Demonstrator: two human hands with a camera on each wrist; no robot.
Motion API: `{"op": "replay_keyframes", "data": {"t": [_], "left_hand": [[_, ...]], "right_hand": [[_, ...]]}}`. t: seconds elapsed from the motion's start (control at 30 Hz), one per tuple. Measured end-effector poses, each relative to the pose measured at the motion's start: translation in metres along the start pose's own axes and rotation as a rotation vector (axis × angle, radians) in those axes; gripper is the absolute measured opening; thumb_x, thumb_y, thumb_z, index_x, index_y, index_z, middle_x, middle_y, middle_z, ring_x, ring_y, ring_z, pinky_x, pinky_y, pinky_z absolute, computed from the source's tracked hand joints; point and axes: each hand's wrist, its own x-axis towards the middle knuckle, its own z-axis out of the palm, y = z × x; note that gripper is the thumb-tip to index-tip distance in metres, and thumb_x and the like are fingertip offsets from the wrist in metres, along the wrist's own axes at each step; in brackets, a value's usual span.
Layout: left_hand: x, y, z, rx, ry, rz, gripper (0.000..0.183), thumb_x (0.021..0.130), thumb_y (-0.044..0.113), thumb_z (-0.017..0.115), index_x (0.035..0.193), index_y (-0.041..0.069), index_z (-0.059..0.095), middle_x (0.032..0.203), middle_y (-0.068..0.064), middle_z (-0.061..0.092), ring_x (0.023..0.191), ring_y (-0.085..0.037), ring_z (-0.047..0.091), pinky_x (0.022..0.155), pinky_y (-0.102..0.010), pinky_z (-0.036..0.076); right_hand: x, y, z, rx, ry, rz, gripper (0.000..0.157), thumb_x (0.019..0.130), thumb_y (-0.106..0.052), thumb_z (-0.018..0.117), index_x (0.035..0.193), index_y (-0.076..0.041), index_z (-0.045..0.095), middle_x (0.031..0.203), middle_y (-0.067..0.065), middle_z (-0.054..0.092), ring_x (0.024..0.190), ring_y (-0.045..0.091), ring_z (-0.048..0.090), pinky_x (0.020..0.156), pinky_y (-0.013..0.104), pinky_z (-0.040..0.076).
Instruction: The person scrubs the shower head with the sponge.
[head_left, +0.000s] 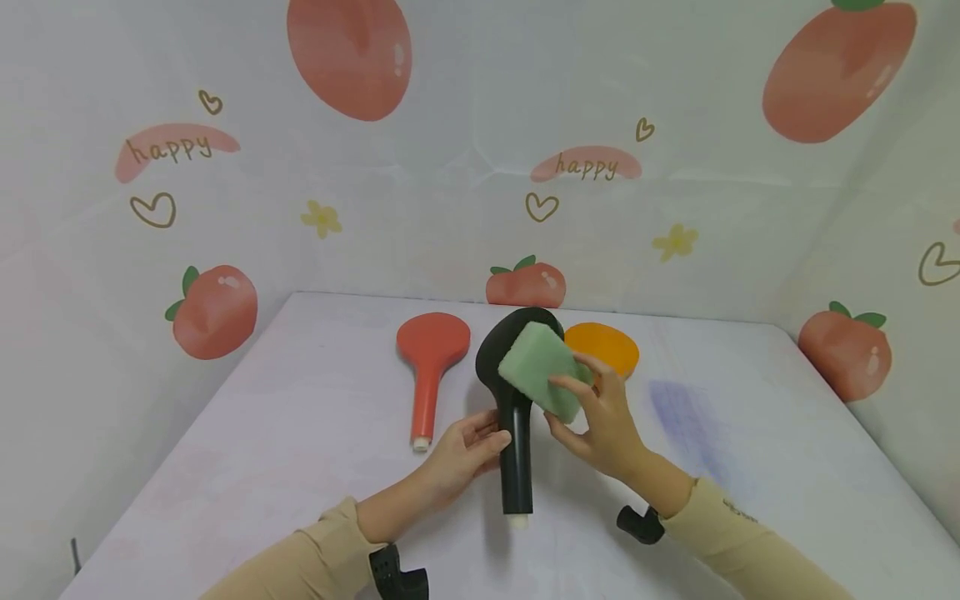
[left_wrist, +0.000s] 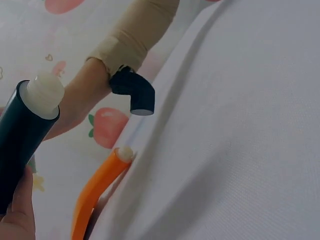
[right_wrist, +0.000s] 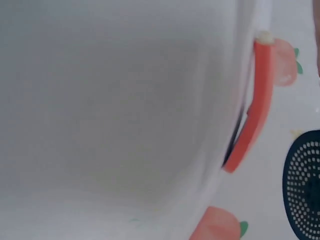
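A black handheld shower head (head_left: 516, 433) is held upright above the table, its threaded white end (left_wrist: 46, 92) pointing down. My left hand (head_left: 467, 454) grips its handle, with the thumb across the front. In my right hand (head_left: 603, 417) a light green sponge (head_left: 536, 367) is pinched between fingers and thumb, lying against the back of the black head. The dotted spray face (right_wrist: 306, 185) shows in the right wrist view, turned away from the head camera. Only a sliver of the right hand appears at that view's edge.
A red shower head (head_left: 431, 350) lies on the white table (head_left: 300, 417) to the left. Behind my right hand lies an orange one (head_left: 603, 346), partly hidden. A bluish-purple smudge (head_left: 690, 421) marks the tabletop on the right. The fruit-printed backdrop (head_left: 450, 208) rises behind.
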Motion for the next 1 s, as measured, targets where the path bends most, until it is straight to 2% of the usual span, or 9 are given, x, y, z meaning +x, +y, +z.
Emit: {"op": "replay_keyframes", "data": {"t": [0.07,0.13,0.23,0.37,0.47,0.7,0.83,0.93,1.0], "left_hand": [[0.0,0.0,-0.001,0.007,-0.003,-0.003,0.064,0.093,0.022,0.058,0.14,-0.011,0.029,0.121,-0.005,0.055,0.099,-0.001,0.058,0.09,-0.024,0.051],[-0.001,0.001,-0.002,0.015,-0.007,-0.008,0.065,0.092,0.023,0.058,0.14,-0.01,0.029,0.124,-0.008,0.055,0.1,-0.002,0.058,0.092,-0.026,0.051],[-0.002,0.0,-0.002,0.041,-0.02,-0.018,0.064,0.093,0.023,0.058,0.14,-0.009,0.029,0.13,-0.017,0.052,0.102,-0.003,0.057,0.094,-0.028,0.05],[-0.003,-0.001,-0.002,0.079,-0.036,-0.04,0.065,0.092,0.023,0.059,0.141,-0.008,0.029,0.134,-0.026,0.046,0.105,-0.006,0.057,0.095,-0.031,0.05],[-0.003,-0.002,-0.001,0.094,-0.047,-0.047,0.066,0.091,0.025,0.06,0.14,-0.007,0.03,0.134,-0.027,0.046,0.106,-0.009,0.057,0.095,-0.031,0.051],[-0.003,-0.002,-0.002,0.099,-0.044,0.001,0.067,0.091,0.027,0.061,0.141,-0.006,0.031,0.134,-0.027,0.046,0.105,-0.006,0.057,0.093,-0.03,0.051],[-0.001,-0.002,-0.004,0.08,-0.012,0.004,0.067,0.091,0.026,0.061,0.141,-0.006,0.03,0.133,-0.024,0.047,0.104,-0.004,0.057,0.095,-0.032,0.05],[-0.001,-0.001,-0.003,0.07,0.01,0.002,0.066,0.091,0.024,0.061,0.14,-0.007,0.03,0.131,-0.02,0.05,0.103,-0.003,0.057,0.094,-0.031,0.051],[-0.001,-0.001,-0.004,0.069,0.011,0.007,0.066,0.091,0.023,0.061,0.14,-0.008,0.03,0.13,-0.019,0.05,0.103,-0.003,0.057,0.093,-0.029,0.051]], "right_hand": [[-0.001,-0.001,-0.001,-0.006,0.0,-0.028,0.036,0.091,-0.038,0.051,0.108,-0.007,0.056,0.117,0.032,0.043,0.107,0.041,0.042,0.071,0.046,0.042],[0.001,0.001,-0.003,0.005,0.006,0.004,0.038,0.091,-0.039,0.05,0.108,-0.006,0.055,0.118,0.031,0.043,0.107,0.041,0.042,0.072,0.047,0.041],[0.007,0.008,-0.008,0.089,0.016,0.127,0.038,0.089,-0.031,0.054,0.114,-0.002,0.053,0.123,0.03,0.041,0.11,0.042,0.042,0.079,0.051,0.038],[0.016,0.018,-0.013,0.209,0.03,0.304,0.045,0.081,-0.005,0.06,0.124,0.001,0.048,0.128,0.028,0.041,0.112,0.036,0.042,0.085,0.04,0.036],[0.018,0.021,-0.014,0.25,0.04,0.364,0.054,0.076,0.006,0.059,0.128,0.002,0.045,0.128,0.026,0.041,0.108,0.028,0.041,0.084,0.031,0.034],[0.007,0.01,-0.01,0.278,0.035,0.297,0.053,0.074,0.001,0.061,0.123,0.006,0.042,0.126,0.027,0.038,0.115,0.02,0.038,0.089,0.019,0.037],[-0.004,-0.005,-0.004,0.188,0.006,0.183,0.043,0.087,-0.025,0.06,0.115,0.005,0.045,0.12,0.029,0.038,0.109,0.028,0.045,0.088,0.019,0.041],[-0.007,-0.01,0.0,0.13,0.009,0.136,0.051,0.09,-0.042,0.052,0.109,0.005,0.047,0.115,0.031,0.039,0.102,0.035,0.047,0.091,0.022,0.039],[-0.006,-0.01,-0.002,0.171,0.0,0.174,0.047,0.09,-0.035,0.056,0.111,0.005,0.046,0.117,0.03,0.038,0.106,0.032,0.046,0.091,0.016,0.04]]}}
